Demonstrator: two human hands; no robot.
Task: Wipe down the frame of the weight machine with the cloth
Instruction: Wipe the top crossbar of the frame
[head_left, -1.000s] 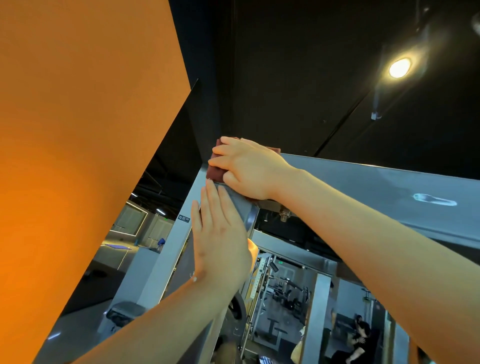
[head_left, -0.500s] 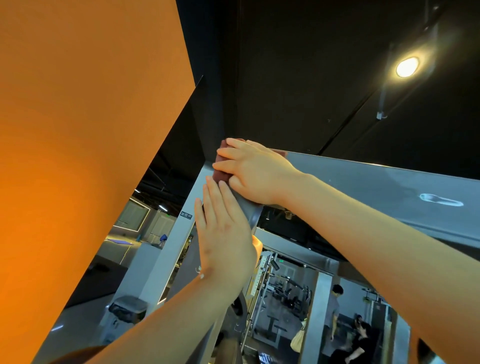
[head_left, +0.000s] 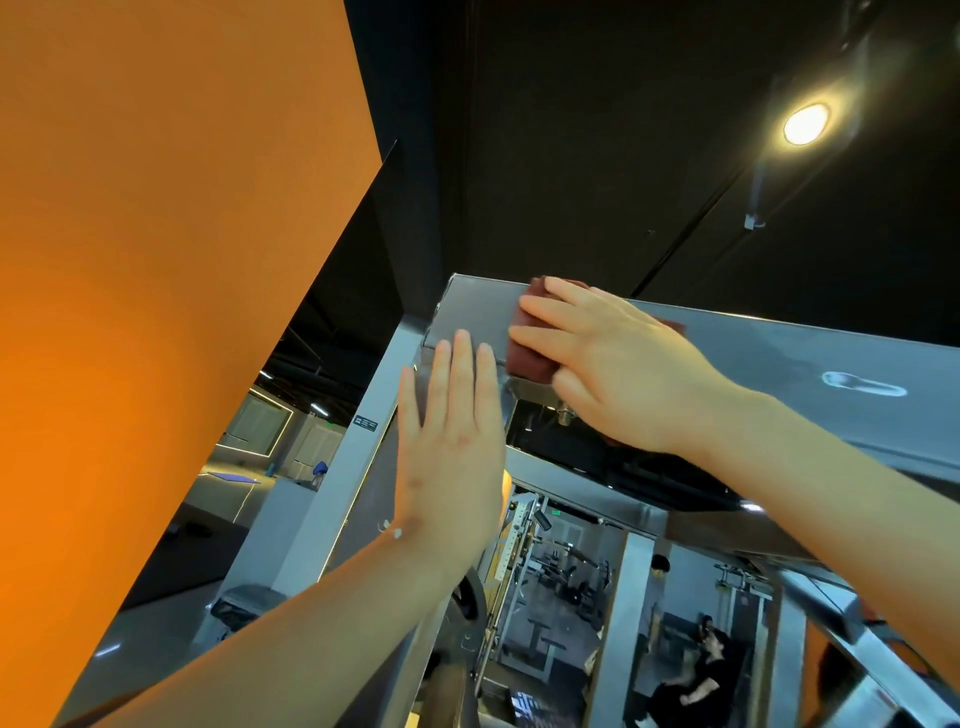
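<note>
The grey metal top beam of the weight machine frame (head_left: 779, 358) runs from the upper middle to the right edge. A folded dark red cloth (head_left: 530, 353) lies against the beam near its left corner. My right hand (head_left: 618, 369) presses the cloth onto the beam with straight fingers laid over it. My left hand (head_left: 452, 441) rests flat, fingers straight, on the frame's upright post (head_left: 343, 483) just below that corner. A bolt shows under the beam beside my right palm.
An orange wall (head_left: 156, 260) fills the left side. The ceiling is black with a bright lamp (head_left: 805, 124) at the upper right. Below, gym machines (head_left: 561, 566) and two people (head_left: 691, 670) are seen, possibly in a mirror.
My right hand and the cloth have slid to the right along the top beam, uncovering its left corner. My left hand stays flat on the upright.
</note>
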